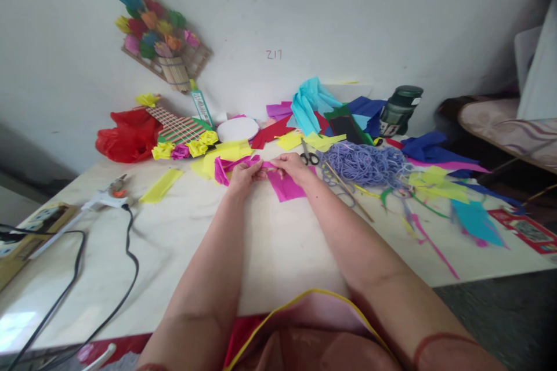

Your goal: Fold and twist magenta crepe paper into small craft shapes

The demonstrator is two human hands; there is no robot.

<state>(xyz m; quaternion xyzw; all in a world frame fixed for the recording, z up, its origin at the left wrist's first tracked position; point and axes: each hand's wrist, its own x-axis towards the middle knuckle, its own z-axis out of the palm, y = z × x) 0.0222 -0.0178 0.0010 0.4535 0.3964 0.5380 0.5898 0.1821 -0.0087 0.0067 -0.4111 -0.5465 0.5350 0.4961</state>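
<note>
My left hand (245, 174) and my right hand (292, 166) meet over the middle of the white table (270, 243), both pinched on a strip of magenta crepe paper (237, 163) stretched between them. A flat magenta sheet (285, 186) lies on the table right under my right hand. Small black-handled scissors (308, 157) rest just beyond my right hand. A pile of yellow paper (226, 153) sits behind my left hand.
A glue gun (107, 197) with a black cord (130, 255) lies at the left. Purple yarn (365, 163) and a thin wooden stick (348, 191) lie right. Coloured paper scraps (435, 185), paper flowers (183, 149), a red bag (128, 136) and a dark jar (399, 110) line the back.
</note>
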